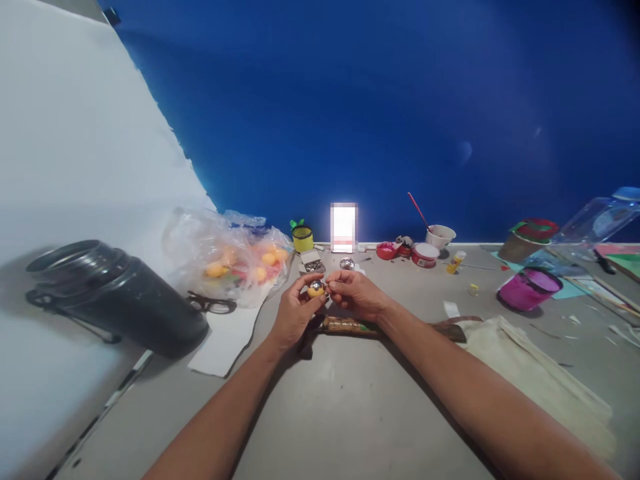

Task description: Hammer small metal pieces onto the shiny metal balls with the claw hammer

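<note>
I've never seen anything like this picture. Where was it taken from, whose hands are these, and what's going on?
There's no machine arm here: these are a person's own bare hands, seen by a camera worn on that person's head, looking forward and down. There is just this one view. The left hand holds a small round object, silvery on top and yellow below. The right hand has its fingers close against it; whether they grip anything is too small to tell. Around them on the grey table are a dark flask and glasses to the left, and a purple pot and pale cloth to the right.
</note>
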`<state>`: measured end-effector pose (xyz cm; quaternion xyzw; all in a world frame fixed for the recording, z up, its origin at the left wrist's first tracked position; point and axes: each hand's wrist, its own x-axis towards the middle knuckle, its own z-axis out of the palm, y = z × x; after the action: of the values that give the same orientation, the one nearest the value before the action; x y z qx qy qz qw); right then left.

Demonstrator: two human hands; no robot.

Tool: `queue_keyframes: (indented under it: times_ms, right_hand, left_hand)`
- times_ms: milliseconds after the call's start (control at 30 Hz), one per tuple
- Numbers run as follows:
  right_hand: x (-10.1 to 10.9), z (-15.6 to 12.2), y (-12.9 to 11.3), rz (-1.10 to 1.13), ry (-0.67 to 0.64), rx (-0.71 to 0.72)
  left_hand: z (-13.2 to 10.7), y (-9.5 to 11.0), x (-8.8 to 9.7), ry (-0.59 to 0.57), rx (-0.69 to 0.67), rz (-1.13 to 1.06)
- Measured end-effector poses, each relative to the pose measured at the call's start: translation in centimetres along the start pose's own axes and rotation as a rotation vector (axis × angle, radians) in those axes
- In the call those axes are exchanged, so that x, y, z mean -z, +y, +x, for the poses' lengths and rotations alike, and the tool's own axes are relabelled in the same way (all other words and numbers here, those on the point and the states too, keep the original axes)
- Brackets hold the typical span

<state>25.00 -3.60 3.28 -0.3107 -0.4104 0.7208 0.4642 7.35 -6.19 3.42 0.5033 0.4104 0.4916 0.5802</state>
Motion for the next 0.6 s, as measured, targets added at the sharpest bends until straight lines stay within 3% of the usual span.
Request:
queue_keyframes:
  times_ms: [600]
  right_hand:
    - [0.62,0.14,-0.04,-0.108,0.03,-0.063]
  left_hand:
    - [0.15,0.14,0.28,0.006,-0.111,0.143]
